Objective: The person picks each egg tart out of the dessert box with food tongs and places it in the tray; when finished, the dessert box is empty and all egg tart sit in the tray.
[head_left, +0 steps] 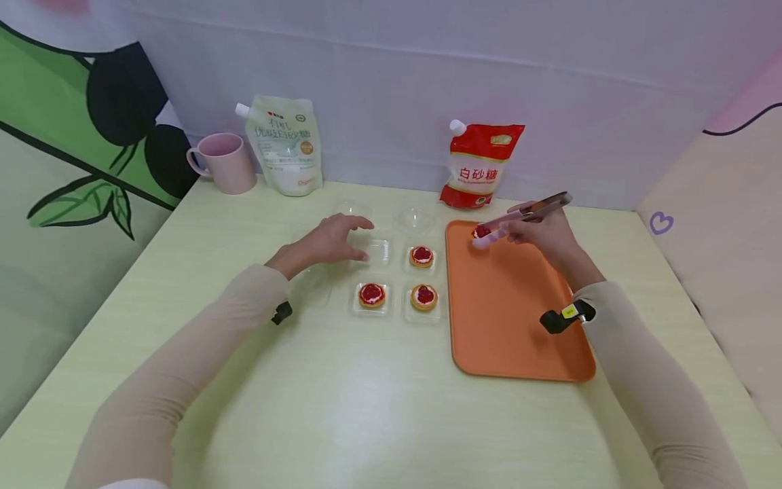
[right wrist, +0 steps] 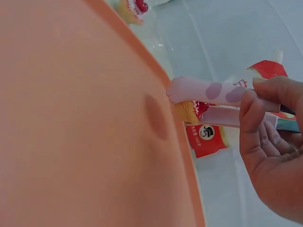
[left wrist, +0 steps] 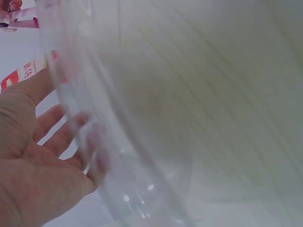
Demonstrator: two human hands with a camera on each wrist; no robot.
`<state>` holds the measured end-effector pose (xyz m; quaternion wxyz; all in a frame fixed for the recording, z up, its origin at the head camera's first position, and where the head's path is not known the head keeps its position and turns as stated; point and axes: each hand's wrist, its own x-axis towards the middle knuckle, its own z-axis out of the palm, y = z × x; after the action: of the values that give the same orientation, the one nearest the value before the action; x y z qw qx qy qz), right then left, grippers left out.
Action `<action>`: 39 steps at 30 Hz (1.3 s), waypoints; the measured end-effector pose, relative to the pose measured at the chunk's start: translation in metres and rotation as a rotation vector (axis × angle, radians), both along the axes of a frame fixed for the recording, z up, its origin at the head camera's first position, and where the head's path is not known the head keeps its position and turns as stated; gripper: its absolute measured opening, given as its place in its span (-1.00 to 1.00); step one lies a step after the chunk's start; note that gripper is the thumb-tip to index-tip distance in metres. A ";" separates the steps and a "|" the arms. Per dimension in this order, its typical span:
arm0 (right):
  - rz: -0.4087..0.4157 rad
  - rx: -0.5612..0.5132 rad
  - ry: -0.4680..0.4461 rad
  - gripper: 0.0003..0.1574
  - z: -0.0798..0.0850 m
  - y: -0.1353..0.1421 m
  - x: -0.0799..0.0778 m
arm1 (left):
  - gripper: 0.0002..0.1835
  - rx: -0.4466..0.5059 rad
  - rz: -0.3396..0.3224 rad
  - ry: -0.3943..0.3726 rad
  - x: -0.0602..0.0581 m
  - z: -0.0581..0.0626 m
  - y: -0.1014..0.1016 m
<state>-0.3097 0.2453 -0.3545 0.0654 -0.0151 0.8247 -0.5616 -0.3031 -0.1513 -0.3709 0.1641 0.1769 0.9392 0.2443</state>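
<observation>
- Right hand (head_left: 540,232) grips pink-armed tongs (right wrist: 201,91), whose tips pinch a red-topped tart (right wrist: 187,112) above the far-left part of the orange tray (head_left: 507,319).
- Left hand (head_left: 332,239) is spread at a clear plastic container (head_left: 380,252); contact cannot be told.
- Tart lies left of the nearer right hand; the tongs' long axis runs leftward.
- Tray's left rim lies between tart and container; open room spans its near side.

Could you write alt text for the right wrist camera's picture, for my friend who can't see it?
A right hand holds pink tongs that pinch a small red-topped tart over an orange tray, near its edge. Behind the tongs is a red-and-white pouch, and another tart shows in part at the top.
</observation>
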 end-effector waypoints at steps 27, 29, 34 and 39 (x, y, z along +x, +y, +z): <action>-0.025 -0.003 -0.034 -0.48 -0.017 -0.006 -0.010 | -0.33 0.003 -0.022 0.029 -0.002 -0.001 0.000; -0.032 -0.004 -0.038 -0.49 -0.018 -0.006 -0.010 | -0.33 0.005 -0.022 0.030 -0.002 -0.001 -0.001; -0.049 -0.012 -0.043 -0.51 -0.018 -0.009 -0.009 | -0.33 0.011 -0.017 0.025 0.001 0.001 -0.001; -0.053 -0.029 -0.035 -0.53 -0.017 -0.011 -0.007 | -0.33 0.010 -0.015 0.025 0.003 0.002 0.000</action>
<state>-0.3171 0.2338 -0.3716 0.0646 0.0156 0.8152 -0.5754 -0.3004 -0.1514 -0.3691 0.1534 0.1878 0.9386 0.2453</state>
